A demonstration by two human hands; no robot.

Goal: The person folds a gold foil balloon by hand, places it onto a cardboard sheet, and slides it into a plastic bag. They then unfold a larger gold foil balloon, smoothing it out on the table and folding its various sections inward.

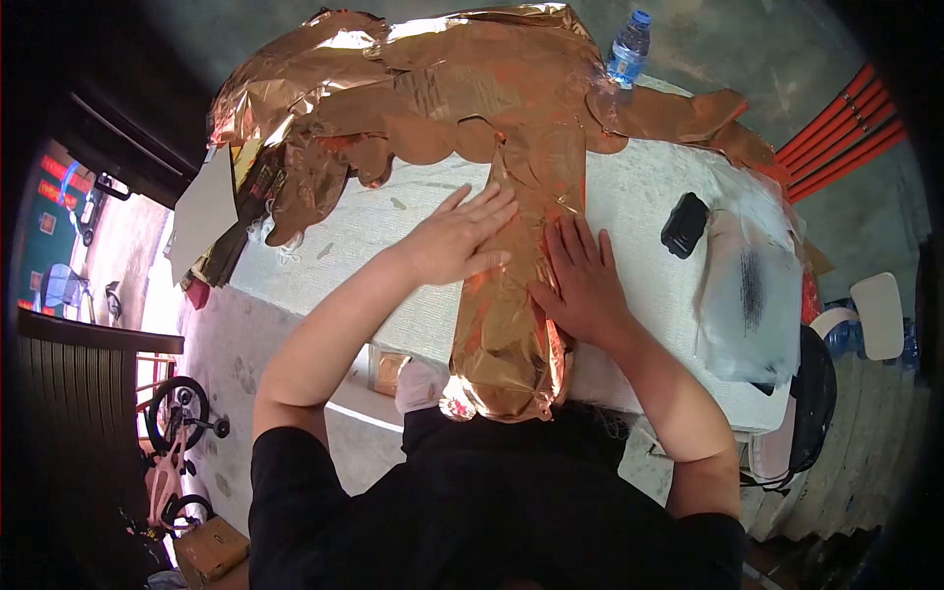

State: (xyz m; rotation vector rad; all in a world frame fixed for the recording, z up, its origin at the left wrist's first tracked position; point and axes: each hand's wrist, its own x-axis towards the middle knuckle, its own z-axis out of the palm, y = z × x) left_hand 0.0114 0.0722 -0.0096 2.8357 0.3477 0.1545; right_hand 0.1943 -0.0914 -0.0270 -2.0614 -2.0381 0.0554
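A long strip of shiny copper-coloured foil (506, 324) runs down the middle of the white padded table (644, 265) and hangs over its near edge. My left hand (467, 234) lies flat on the strip's left side, fingers stretched out. On the right side, my right hand (582, 275) rests with its fingers spread along the strip's edge. Farther back, more copper foil (442, 93) with scalloped edges is spread in overlapping layers across the table's far side.
A water bottle (629, 49) stands at the far right by the foil. A black case (685, 225) and a clear plastic bag (752, 295) lie on the right. Boards (205, 211) lean at the left edge. Red tubes (846, 128) stick out at far right.
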